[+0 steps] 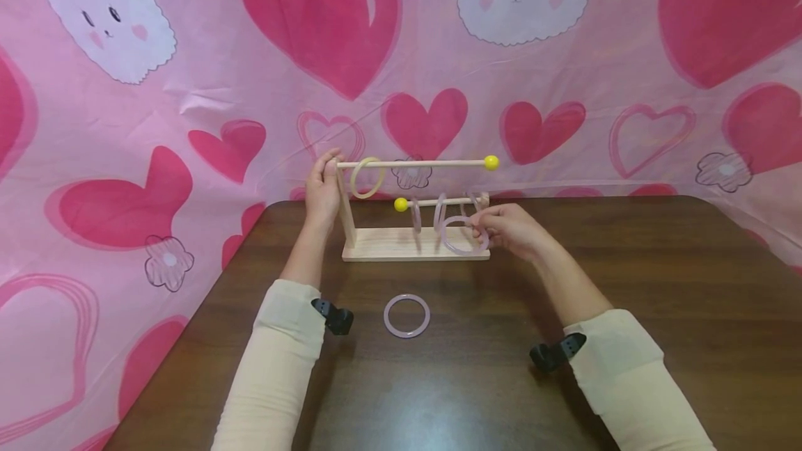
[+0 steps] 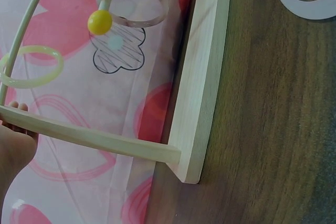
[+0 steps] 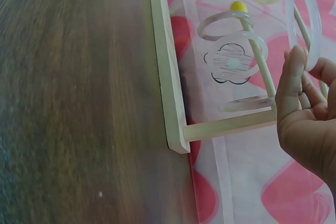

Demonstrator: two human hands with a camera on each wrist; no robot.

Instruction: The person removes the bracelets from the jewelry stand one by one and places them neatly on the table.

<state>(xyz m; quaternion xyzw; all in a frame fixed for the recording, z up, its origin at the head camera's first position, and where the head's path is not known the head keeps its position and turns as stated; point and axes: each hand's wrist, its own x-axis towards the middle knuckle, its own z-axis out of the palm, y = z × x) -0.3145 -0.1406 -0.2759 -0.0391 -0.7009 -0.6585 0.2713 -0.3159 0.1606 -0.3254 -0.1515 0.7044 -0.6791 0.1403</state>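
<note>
My left hand point(image 1: 322, 193) grips the top of the left post point(image 1: 347, 211) of a wooden ring stand point(image 1: 388, 246). Between the thumb and fingers of my right hand point(image 1: 510, 232) is a pale purple ring point(image 3: 315, 24), pinched at its edge and held up in front of the stand's right side. A yellow ring point(image 2: 31, 83) hangs on the upper rod point(image 1: 432, 163), near the left post. Along the lower rod point(image 3: 261, 61) hang three pale rings, including a greyish ring point(image 3: 202, 30) close to the yellow end ball point(image 3: 239, 6).
Another pale purple ring point(image 1: 387, 317) lies flat on the dark wooden table point(image 1: 451, 381), in front of the stand. The upper rod ends in a yellow ball point(image 1: 491, 163) at the right. Behind the table hangs a pink cloth point(image 1: 276, 89) printed with hearts.
</note>
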